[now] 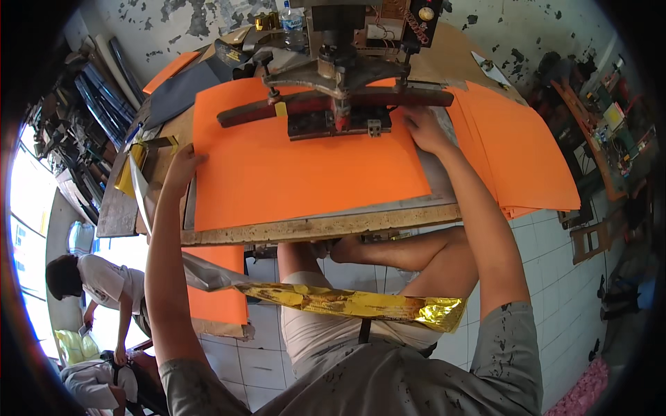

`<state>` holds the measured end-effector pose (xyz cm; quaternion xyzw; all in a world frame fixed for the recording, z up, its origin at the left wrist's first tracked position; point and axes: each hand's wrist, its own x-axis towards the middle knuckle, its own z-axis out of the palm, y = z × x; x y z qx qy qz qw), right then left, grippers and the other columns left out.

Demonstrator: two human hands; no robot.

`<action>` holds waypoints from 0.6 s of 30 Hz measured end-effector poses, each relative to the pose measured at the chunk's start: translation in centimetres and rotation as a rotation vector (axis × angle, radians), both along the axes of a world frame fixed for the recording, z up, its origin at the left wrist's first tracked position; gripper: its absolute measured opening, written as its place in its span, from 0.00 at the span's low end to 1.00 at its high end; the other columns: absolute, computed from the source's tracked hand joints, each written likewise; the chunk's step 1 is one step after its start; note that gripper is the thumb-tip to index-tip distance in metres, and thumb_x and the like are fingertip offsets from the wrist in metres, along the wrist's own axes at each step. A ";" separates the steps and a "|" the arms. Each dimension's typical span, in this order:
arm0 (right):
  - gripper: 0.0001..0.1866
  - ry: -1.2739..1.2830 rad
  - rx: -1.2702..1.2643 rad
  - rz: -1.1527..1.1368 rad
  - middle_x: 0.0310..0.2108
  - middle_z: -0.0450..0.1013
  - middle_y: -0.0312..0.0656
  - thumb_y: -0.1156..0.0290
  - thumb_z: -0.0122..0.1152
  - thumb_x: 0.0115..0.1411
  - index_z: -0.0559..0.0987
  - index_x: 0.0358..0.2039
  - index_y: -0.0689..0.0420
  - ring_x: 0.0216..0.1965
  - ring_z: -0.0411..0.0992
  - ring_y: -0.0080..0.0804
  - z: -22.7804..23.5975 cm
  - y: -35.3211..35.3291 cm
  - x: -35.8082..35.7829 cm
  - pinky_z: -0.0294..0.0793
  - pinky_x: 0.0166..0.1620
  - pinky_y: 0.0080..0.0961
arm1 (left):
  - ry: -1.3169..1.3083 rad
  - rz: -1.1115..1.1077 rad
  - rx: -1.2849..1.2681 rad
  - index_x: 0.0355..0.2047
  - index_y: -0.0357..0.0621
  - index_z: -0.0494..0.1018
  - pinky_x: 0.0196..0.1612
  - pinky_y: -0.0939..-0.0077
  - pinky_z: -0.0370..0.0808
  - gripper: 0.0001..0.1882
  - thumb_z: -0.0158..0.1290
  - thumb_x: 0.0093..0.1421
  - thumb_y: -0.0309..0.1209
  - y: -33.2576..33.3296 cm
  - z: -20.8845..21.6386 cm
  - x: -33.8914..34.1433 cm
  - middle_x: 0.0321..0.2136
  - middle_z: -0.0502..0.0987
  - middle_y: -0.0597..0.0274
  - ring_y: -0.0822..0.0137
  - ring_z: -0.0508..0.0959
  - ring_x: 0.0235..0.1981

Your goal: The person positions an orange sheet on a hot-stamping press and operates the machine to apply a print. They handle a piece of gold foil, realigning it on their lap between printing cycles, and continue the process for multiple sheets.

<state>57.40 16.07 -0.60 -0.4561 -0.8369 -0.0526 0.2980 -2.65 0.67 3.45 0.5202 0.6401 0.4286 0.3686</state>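
Note:
A large orange sheet [291,177] lies on the grey metal bed of a press, its far part under the press head [340,121]. My left hand [183,168] holds the sheet's left edge, with the fingertips at the rim. On the other side, my right hand [424,130] grips its right edge close to the press head; some of those fingers are hidden. Above the sheet hangs the dark metal block, carried by a curved reddish bar [250,111]. A strip of gold foil [347,303] droops across my lap below the bed's wooden front edge [326,227].
A stack of orange sheets [520,152] lies to the right of the bed. More orange sheets [218,298] are low at the left. A water bottle [291,28] stands behind the press. Another person [111,284] bends over at the far left.

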 end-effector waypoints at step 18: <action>0.17 -0.061 -0.240 0.049 0.57 0.72 0.54 0.59 0.52 0.71 0.78 0.53 0.55 0.62 0.66 0.56 0.3 7.9 -3.5 0.63 0.66 0.52 | 0.452 0.246 0.328 0.42 0.36 0.80 0.36 0.69 0.73 0.13 0.62 0.67 0.35 11.0 -5.0 -7.2 0.28 0.81 0.63 0.73 0.76 0.30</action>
